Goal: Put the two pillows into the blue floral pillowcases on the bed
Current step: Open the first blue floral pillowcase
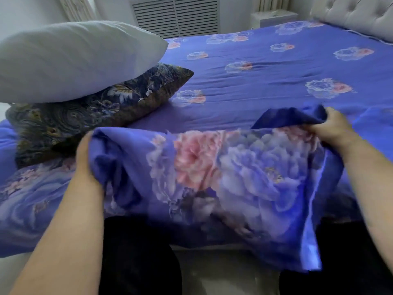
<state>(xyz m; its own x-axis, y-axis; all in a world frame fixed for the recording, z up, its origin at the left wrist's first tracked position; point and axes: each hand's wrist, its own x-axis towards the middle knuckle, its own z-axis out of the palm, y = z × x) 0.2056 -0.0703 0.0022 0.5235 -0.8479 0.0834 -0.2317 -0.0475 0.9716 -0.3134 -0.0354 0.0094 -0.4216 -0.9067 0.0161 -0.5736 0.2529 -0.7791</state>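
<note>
Now I'd find the open end and spread it wide before reaching for a pillow (white pillow (70, 58) sits on a dark patterned one (91, 111), far left). My left hand (87, 160) and right hand (331, 128) both clamp the blue floral pillowcase (212, 173), bunched and limp, held over the bed (276, 67) edge; big pink-and-lilac blooms.

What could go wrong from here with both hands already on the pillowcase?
1. The left hand and right hand grip the blue floral pillowcase bunched up; its opening isn't clearly visible, so stuffing may start at the wrong end.
2. The white pillow sits stacked on the dark patterned pillow near the bed's edge; pulling the lower one may tip the top one off.
3. The pillowcase hangs past the bed edge and could drag on the floor.
</note>
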